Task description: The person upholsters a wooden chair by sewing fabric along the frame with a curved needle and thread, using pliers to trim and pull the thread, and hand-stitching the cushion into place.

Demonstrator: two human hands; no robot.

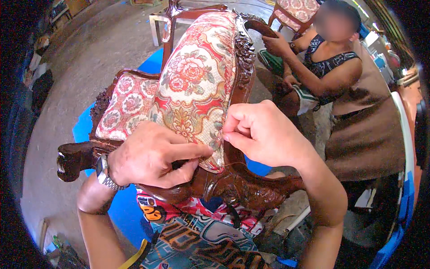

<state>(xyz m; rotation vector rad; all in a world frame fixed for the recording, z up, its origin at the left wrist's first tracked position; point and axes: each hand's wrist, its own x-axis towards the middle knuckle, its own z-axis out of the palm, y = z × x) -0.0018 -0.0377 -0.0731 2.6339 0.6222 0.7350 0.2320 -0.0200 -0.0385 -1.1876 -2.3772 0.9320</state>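
Observation:
A carved dark-wood chair [245,58] lies tipped before me, its backrest pad [188,67] covered in cream and red floral cloth. My left hand [148,154], with a metal watch on the wrist, rests on the pad's lower end. Its index finger stretches across the cloth toward the edge, and the thumb is apart from it. Along the pad's right edge, beside the wood frame, my right hand [271,134] pinches thumb and index finger together. What they hold is too small to make out. A thin strand seems to run below that hand.
A person [333,62] sits at the right, one hand on the chair's frame. Behind them stands another floral chair [298,11]. A blue stool or seat [83,125] shows beneath the chair. Brown cloth [367,139] hangs at the right; a metal frame [155,29] stands farther back.

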